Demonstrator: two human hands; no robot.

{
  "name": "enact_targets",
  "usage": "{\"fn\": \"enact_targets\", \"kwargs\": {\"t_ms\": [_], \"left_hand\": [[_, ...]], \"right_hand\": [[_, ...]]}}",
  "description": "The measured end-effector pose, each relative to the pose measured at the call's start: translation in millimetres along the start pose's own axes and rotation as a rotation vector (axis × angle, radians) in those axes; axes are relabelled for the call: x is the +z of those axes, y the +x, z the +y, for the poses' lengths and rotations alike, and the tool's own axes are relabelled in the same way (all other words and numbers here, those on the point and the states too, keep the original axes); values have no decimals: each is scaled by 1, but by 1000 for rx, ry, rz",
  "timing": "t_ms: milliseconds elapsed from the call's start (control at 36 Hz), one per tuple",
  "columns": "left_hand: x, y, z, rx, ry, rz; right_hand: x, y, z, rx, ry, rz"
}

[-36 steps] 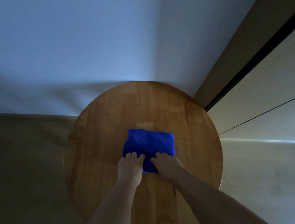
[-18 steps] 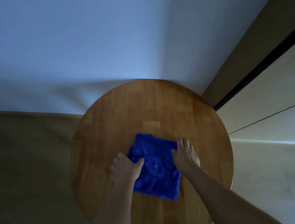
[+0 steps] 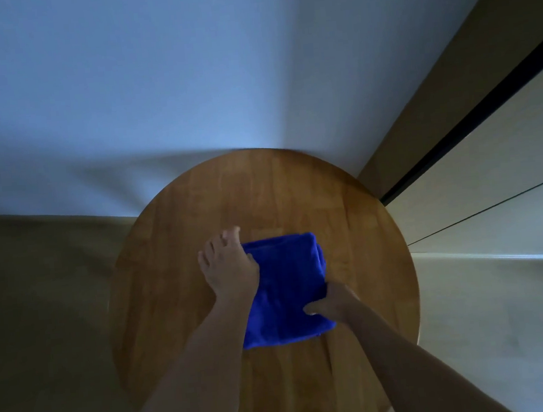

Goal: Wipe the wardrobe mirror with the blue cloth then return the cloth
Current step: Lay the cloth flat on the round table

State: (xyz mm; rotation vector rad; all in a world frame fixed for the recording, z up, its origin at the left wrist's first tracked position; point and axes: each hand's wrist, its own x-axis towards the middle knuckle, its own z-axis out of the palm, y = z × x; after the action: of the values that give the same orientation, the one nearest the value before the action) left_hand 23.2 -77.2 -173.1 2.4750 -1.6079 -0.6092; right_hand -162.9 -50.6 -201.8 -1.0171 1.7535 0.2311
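Wall fills the top of the view, pale and dim. Wardrobe runs along the right, light panels with a dark vertical gap between them. Floor is on the left and lower right.

Round wooden counter sits against the wall, its right edge just beside the wardrobe.

Blue cloth lies folded on the counter, roughly centre, slightly toward the right half. Far edge is a rolled fold; near edge sits flat and loose toward the near rim. Well clear of the counter's edges on all sides.

Both forearms come in from the bottom of the frame, bare.

Left hand is flat, palm down, fingers spread, resting across the cloth's far-left corner with the fingertips on bare wood past it.

Right hand is at the cloth's near-right edge, fingers curled, thumb on top. It looks like a pinch on the cloth edge, though the fingers underneath are hidden.

Lighting is low, fine detail is soft.
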Motion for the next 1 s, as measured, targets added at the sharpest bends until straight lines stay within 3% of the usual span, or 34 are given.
{"fn": "enact_targets", "kwargs": {"t_ms": [56, 194, 333, 417, 528, 750, 889, 1000], "left_hand": [[0, -6, -6, -176, -50, -11], [13, -31, -28, -565, -237, -220], [28, -39, -33, -542, -336, -371], [26, -34, -33, -408, -488, -407], [18, -20, -38, -211, -589, -301], [16, -31, -52, -349, -425, -353], [16, -30, -50, -311, -246, -360], [16, -33, -50, -230, -149, -267]], "right_hand": [[2, 2, 0, 17, 196, 20], [9, 0, -1, 129, 573, 46], [17, -8, -6, 153, 761, -16], [16, -8, -9, 57, 588, 45], [17, -8, -10, -59, 524, 132], [22, -9, -9, -71, 339, 190], [19, -11, -15, -28, 184, 245], [26, -21, -21, -81, -100, 492]]}}
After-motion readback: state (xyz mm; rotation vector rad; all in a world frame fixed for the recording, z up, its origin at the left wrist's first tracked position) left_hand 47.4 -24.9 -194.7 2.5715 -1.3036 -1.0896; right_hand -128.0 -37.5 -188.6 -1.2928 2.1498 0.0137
